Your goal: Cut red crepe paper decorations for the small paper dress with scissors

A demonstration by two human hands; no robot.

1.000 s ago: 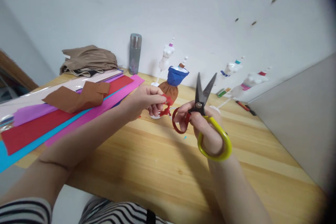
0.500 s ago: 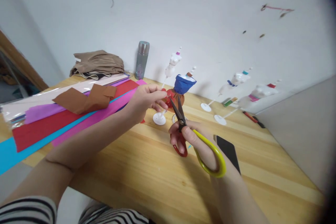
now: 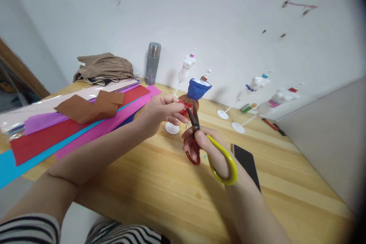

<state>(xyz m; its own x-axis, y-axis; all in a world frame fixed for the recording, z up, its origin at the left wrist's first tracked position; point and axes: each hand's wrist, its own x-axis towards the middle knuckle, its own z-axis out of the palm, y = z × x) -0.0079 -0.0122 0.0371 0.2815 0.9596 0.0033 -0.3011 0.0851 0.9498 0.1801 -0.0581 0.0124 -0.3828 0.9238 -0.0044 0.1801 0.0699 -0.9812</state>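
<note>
The red paper piece [image 3: 185,106] is mostly covered by the left hand [image 3: 157,112]. The scissors [image 3: 200,137] blade tips are too small to resolve. The coloured paper sheets [image 3: 42,137] are cut off at the left edge.

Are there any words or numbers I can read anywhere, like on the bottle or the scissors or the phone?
No text can be read anywhere.
Bottle: a faint mark low on it, too blurred to read.
Scissors in the right hand: no print visible.
Phone: dark screen, nothing on it.
Paper sheets: plain colours, no writing.
Red scrap in the left hand: no writing.
Small tubes by the wall: too small to read.
</note>
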